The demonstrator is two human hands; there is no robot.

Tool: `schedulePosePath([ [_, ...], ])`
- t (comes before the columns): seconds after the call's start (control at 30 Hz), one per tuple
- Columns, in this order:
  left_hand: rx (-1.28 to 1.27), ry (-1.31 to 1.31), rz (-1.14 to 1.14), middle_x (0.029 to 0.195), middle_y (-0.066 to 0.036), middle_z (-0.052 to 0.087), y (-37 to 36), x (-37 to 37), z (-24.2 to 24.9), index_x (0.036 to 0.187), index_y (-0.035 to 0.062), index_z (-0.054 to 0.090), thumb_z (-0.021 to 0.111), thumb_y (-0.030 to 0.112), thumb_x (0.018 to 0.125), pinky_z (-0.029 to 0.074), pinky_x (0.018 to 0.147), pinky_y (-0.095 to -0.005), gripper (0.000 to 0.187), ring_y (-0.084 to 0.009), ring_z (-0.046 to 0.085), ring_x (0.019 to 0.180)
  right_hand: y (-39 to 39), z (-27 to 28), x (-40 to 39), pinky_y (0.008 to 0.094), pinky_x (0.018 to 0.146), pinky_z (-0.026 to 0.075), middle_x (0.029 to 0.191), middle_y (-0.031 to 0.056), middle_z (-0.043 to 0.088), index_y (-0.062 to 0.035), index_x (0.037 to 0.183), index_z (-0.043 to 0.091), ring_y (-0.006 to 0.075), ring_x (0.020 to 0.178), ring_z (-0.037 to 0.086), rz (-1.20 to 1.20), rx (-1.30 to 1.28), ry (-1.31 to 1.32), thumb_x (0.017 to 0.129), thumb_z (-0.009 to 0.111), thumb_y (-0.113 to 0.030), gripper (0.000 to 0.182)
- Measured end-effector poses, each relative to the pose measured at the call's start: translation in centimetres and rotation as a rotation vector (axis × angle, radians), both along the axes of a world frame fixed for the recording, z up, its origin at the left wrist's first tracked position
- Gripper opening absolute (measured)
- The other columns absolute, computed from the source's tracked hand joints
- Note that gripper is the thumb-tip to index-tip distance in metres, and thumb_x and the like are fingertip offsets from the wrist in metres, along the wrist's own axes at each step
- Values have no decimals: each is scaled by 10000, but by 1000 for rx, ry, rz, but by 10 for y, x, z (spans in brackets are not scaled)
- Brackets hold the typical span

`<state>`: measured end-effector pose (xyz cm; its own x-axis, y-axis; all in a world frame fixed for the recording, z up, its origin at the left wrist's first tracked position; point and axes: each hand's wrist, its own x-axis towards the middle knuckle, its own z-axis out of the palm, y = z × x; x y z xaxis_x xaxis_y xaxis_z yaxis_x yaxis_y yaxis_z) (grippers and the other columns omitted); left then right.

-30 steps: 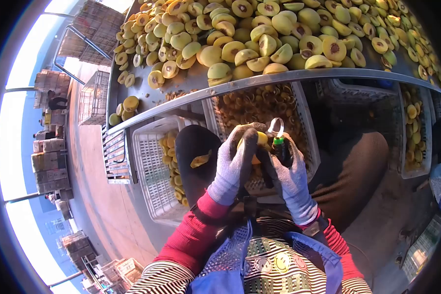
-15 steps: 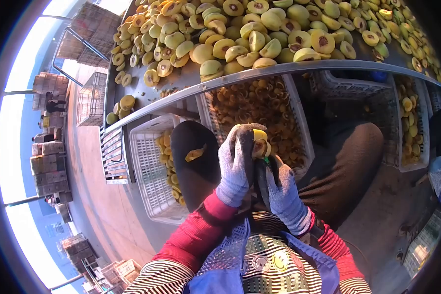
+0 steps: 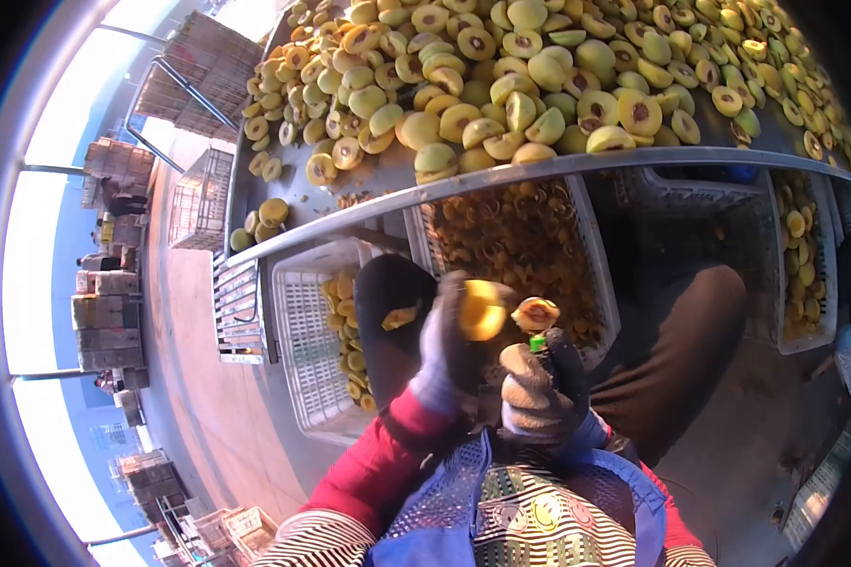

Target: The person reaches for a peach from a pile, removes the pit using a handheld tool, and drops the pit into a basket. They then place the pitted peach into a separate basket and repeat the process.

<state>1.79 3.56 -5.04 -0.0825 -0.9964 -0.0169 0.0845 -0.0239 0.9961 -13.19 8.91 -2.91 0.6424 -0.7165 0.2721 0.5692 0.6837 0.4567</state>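
Note:
My left hand (image 3: 442,335), gloved and blurred by motion, is closed around a yellow peach half (image 3: 483,310). In my right hand (image 3: 541,392), also gloved, the fingers wrap round a small tool (image 3: 538,343) with a green part showing; most of it is hidden in the fist. At the tool's upper end sits a cut-out piece of peach (image 3: 536,314) with a brown, pitted middle. A gap separates this piece from the peach half. Both hands are above my lap, before a crate of brownish scraps (image 3: 501,241).
A metal table (image 3: 298,194) heaped with halved peaches (image 3: 459,123) spans the front. Beneath its rim, a white crate (image 3: 298,302) with peach halves stands left, another crate (image 3: 827,283) right. A peel-like scrap (image 3: 400,318) lies on my left knee. Stacked crates (image 3: 109,331) stand far left.
My hands have moved apart. The peach half in my left hand now shows its yellow side, and the brown-centred piece has come away from it on the tool in my right hand.

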Motion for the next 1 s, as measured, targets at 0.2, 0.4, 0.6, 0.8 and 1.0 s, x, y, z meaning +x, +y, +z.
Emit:
schedulePosePath([
  [0.2, -59, -1311, 251, 953, -187, 610, -75, 158, 56, 1065, 5, 622, 635, 350, 865, 502, 769, -381, 398, -295, 613, 888, -7, -24, -8, 214, 314, 247, 532, -11, 377, -28, 912, 557, 66, 360, 306, 19, 158, 235, 986, 391, -469, 477],
  [0.4, -597, -1349, -15, 1146, -168, 568, -184, 48, 51, 1235, 120, 563, 713, 419, 784, 497, 828, -412, 562, -323, 609, 997, -19, -18, 6, 205, 317, 216, 508, -34, 364, -62, 883, 561, 56, 343, 282, 68, 110, 744, 978, 408, -478, 453],
  [0.6, -375, -1533, -397, 1159, -206, 546, -231, 35, 46, 1242, 139, 474, 701, 429, 768, 486, 854, -432, 600, -378, 585, 1028, -28, -19, -6, 223, 319, 236, 513, -22, 403, -82, 870, 584, 75, 343, 316, 28, 125, 976, 983, 395, -474, 450],
  [0.8, -166, -1578, -363, 1104, -202, 622, -237, 42, 37, 1267, 69, 434, 625, 546, 757, 476, 880, -410, 723, -337, 602, 1046, -23, -16, -5, 244, 327, 272, 532, -15, 432, -113, 871, 575, 86, 357, 351, 104, 193, 1108, 960, 447, -492, 410],
  [1.0, -191, -1263, -189, 1075, -236, 620, -233, 37, 44, 1130, 52, 482, 676, 367, 790, 479, 854, -422, 503, -354, 602, 1018, -19, -6, -15, 236, 356, 311, 538, -17, 445, -106, 857, 567, 92, 381, 395, 79, 243, 1333, 947, 480, -484, 399],
])
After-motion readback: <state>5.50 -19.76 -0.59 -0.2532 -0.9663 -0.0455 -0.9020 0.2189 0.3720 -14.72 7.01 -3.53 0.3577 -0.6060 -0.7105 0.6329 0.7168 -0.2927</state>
